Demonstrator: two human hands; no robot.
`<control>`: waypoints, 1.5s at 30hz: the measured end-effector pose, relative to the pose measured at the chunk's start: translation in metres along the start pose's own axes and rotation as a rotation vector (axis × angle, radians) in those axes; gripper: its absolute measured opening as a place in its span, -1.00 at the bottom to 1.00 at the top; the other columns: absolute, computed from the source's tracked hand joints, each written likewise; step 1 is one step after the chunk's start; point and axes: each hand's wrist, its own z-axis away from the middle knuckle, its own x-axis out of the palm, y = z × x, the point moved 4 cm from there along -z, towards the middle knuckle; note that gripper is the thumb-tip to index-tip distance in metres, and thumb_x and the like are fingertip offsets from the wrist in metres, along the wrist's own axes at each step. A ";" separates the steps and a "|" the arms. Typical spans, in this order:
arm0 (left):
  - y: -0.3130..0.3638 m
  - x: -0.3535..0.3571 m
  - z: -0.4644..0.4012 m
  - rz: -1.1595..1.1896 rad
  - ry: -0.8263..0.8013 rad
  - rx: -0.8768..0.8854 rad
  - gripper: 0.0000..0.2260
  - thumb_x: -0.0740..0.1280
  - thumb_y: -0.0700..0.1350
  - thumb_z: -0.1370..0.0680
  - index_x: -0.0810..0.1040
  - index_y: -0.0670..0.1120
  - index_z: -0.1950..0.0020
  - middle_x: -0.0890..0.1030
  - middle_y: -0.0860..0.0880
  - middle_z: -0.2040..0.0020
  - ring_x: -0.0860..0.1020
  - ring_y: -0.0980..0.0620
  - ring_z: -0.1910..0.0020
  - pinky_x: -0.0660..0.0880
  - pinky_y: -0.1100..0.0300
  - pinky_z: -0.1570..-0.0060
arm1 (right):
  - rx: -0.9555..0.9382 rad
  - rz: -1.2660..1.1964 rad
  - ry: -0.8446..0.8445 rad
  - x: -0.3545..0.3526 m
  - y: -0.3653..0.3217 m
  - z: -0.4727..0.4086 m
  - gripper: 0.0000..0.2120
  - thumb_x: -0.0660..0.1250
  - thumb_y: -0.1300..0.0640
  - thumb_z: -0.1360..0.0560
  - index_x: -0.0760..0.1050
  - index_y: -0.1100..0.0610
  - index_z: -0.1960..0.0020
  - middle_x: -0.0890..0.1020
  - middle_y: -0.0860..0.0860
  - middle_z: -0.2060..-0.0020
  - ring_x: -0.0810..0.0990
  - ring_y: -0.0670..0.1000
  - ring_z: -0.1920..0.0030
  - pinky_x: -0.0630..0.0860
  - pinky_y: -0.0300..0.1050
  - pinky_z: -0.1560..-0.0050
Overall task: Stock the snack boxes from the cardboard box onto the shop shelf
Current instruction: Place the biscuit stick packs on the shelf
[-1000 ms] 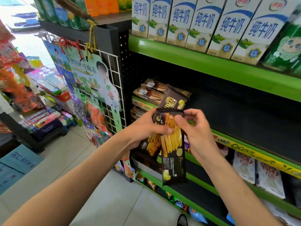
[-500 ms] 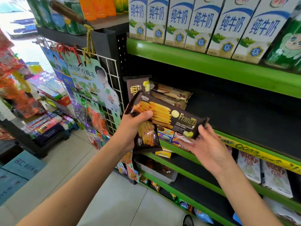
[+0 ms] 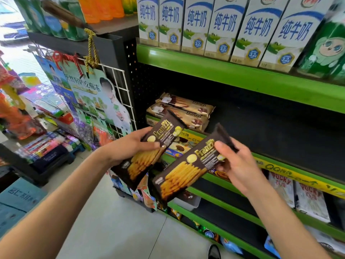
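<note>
Now that you've split the two dark packs, which half a sec ago sat overlapped in front of you w/ the top one lying crosswise, each hand has its own: your left hand (image 3: 128, 146) grips one dark snack pack (image 3: 149, 152) around its middle, thumb across the front, and your right hand (image 3: 237, 165) pinches the second dark pack (image 3: 186, 171) near its upper end, fingers curled over the edge. Both packs tilt up toward the shelf, held apart, in the air just in front of the middle shelf's green lip (image 3: 194, 133). Neither is on the shelf yet. Looks like placement is next, one pack at a time.

Around: two tan packs (image 3: 184, 111) lie stacked at the shelf's left end; the rest of that level to the right is dark and bare, so there's room beside them. Milk cartons (image 3: 224, 28) line the shelf above; Pocky boxes (image 3: 280, 187) sit on the level below. Wire rack w/ hanging goods (image 3: 97, 101) is close to your left arm, a snag risk if you swing wide. Cardboard box: can't tell which, if any, is in view.
</note>
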 end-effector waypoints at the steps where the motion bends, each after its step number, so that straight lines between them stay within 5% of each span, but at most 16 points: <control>1: 0.003 0.005 -0.001 0.057 -0.025 0.009 -0.62 0.40 -0.03 -0.49 0.46 0.06 -0.30 0.68 0.00 -0.10 0.67 0.02 -0.02 0.57 0.20 0.07 | 0.004 0.033 -0.021 0.005 0.003 0.000 -0.70 0.47 -0.08 -0.31 0.64 0.00 0.00 0.68 0.03 0.17 0.62 -0.07 0.20 0.45 -0.26 0.43; 6: 0.011 0.026 -0.007 -0.052 -0.109 0.046 -0.60 0.36 0.06 -0.51 0.41 0.08 -0.33 0.65 0.04 -0.16 0.64 0.02 -0.11 0.58 0.25 0.03 | 0.040 0.070 -0.079 0.020 0.012 0.001 -0.82 0.38 0.04 -0.47 0.61 0.05 -0.04 0.70 0.06 0.12 0.65 -0.05 0.18 0.49 -0.21 0.43; 12: 0.015 0.020 -0.009 -0.099 -0.142 0.059 -0.45 0.50 -0.14 -0.43 0.35 0.05 -0.34 0.65 0.05 -0.14 0.65 0.01 -0.10 0.59 0.26 0.05 | 0.064 -0.004 -0.105 0.022 0.018 0.000 -0.84 0.21 0.22 -0.60 0.54 0.22 -0.08 0.69 0.09 0.12 0.64 0.01 0.15 0.55 -0.15 0.35; 21: 0.023 0.014 -0.011 -0.229 -0.139 0.086 -0.43 0.52 -0.12 -0.40 0.38 0.03 -0.34 0.64 0.02 -0.16 0.64 0.02 -0.10 0.59 0.25 0.05 | 0.055 -0.098 -0.133 0.022 0.019 0.001 -0.81 0.28 0.16 -0.54 0.56 0.18 -0.11 0.68 0.13 0.04 0.66 0.04 0.07 0.60 -0.13 0.31; 26: 0.025 0.012 -0.013 -0.280 -0.132 0.076 -0.40 0.53 -0.13 -0.41 0.35 0.01 -0.37 0.63 0.01 -0.18 0.64 0.02 -0.12 0.58 0.07 -0.08 | 0.062 -0.115 -0.136 0.021 0.020 0.002 -0.82 0.31 0.11 -0.51 0.64 0.09 -0.04 0.68 0.12 0.02 0.67 0.04 0.05 0.61 -0.14 0.29; 34: 0.027 0.014 -0.016 -0.311 -0.124 0.059 -0.39 0.54 -0.15 -0.41 0.35 0.06 -0.37 0.63 0.04 -0.17 0.64 0.05 -0.11 0.60 0.18 0.00 | 0.065 -0.119 -0.125 0.017 0.020 0.003 -0.83 0.30 0.12 -0.53 0.64 0.06 -0.04 0.69 0.11 0.00 0.68 0.03 0.02 0.62 -0.13 0.28; 37: 0.027 0.011 -0.018 -0.295 -0.052 0.074 -0.23 0.57 -0.17 -0.38 0.24 0.13 -0.47 0.57 0.00 -0.23 0.63 0.02 -0.12 0.59 0.06 -0.09 | 0.078 -0.136 -0.063 0.010 0.017 0.002 -0.82 0.33 0.11 -0.50 0.62 0.11 -0.07 0.69 0.15 0.01 0.68 0.05 0.04 0.62 -0.13 0.29; 45: 0.043 -0.030 0.001 -0.346 0.249 0.150 -0.28 0.56 -0.08 -0.36 0.26 0.21 -0.39 0.58 0.08 -0.08 0.66 0.20 0.11 0.52 0.43 0.26 | 0.048 -0.399 0.291 -0.044 -0.028 -0.037 -0.89 0.24 0.24 -0.58 0.46 0.26 -0.07 0.71 0.21 0.15 0.72 0.12 0.08 0.65 -0.07 0.14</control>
